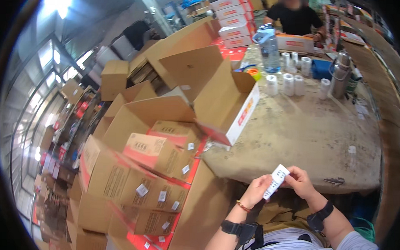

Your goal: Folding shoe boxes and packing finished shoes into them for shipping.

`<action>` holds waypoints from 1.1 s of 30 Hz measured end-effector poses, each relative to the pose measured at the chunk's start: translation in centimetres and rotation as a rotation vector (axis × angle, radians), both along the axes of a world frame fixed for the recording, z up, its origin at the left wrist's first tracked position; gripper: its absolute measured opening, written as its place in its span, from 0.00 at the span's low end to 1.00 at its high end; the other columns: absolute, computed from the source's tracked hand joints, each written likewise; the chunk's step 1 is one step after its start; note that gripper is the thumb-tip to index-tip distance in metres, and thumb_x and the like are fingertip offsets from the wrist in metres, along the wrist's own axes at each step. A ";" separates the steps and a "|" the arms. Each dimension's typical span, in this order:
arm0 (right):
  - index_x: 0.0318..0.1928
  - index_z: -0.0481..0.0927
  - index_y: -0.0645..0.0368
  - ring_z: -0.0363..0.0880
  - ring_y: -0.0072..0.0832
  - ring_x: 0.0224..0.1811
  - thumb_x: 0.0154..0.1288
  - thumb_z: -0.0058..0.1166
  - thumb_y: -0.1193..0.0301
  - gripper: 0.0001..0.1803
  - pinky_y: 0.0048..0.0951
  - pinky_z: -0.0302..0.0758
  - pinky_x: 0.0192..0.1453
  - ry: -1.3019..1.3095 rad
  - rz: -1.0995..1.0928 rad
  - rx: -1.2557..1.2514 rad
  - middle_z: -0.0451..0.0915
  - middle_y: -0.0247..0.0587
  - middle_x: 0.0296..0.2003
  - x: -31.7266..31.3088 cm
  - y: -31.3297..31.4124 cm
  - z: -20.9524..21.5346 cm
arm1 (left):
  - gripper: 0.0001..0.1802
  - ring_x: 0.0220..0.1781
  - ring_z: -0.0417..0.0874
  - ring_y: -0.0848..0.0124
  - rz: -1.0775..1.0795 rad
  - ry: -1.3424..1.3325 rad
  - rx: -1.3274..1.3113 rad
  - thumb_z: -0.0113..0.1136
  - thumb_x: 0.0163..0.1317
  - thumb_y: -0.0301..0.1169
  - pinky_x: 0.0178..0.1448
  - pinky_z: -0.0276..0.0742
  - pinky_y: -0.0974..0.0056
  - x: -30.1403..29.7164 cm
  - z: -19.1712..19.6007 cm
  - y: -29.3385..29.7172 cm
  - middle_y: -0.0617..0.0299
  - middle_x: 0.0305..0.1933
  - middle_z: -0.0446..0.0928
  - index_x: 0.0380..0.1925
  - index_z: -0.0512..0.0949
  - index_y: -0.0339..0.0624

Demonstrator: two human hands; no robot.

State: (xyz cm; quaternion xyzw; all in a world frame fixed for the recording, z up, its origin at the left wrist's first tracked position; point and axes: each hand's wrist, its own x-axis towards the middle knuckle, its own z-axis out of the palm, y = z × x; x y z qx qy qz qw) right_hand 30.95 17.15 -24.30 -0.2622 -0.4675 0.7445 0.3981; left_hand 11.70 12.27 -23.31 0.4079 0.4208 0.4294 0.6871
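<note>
A small white label strip [276, 182] with dark printing is held up, tilted, near the table's front edge. My left hand [256, 190] is closed on its left side, and my right hand [300, 182] pinches it at the upper right. To the left stands a large open carton [135, 112] packed with brown and red boxes [141, 150]. Several of those boxes carry small white stickers [142, 190] like the printing in my hands. The undersides of my fingers are hidden.
An open empty box [221, 95] sits on the left of the worktable [306, 130]. Several white label rolls [288, 84], a blue water bottle [268, 50] and a steel flask [340, 76] stand farther back. Across the table sits another person [294, 18] near stacked boxes [234, 20].
</note>
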 end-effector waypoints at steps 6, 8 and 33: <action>0.34 0.78 0.67 0.79 0.25 0.33 0.56 0.56 0.80 0.04 0.23 0.76 0.36 -0.399 -0.195 0.720 0.80 0.46 0.39 -0.7 -0.9 1.4 | 0.13 0.32 0.80 0.70 0.248 0.808 0.406 0.55 0.62 0.33 0.39 0.75 0.69 0.8 0.6 -1.0 0.58 0.34 0.81 0.43 0.78 0.38; 0.35 0.78 0.65 0.79 0.27 0.32 0.56 0.56 0.80 0.06 0.24 0.76 0.34 -0.388 -0.208 0.685 0.80 0.46 0.38 -0.6 -1.3 0.9 | 0.11 0.32 0.81 0.69 0.325 0.789 0.444 0.58 0.59 0.32 0.38 0.75 0.69 1.1 0.8 -1.2 0.57 0.34 0.80 0.38 0.80 0.38; 0.36 0.77 0.67 0.79 0.24 0.30 0.59 0.55 0.79 0.05 0.22 0.76 0.35 -0.369 -0.342 0.476 0.81 0.40 0.35 -0.5 -1.4 -1.1 | 0.10 0.35 0.76 0.68 0.706 1.150 0.817 0.71 0.42 0.35 0.46 0.63 0.61 2.2 2.5 -2.0 0.66 0.30 0.75 0.20 0.78 0.48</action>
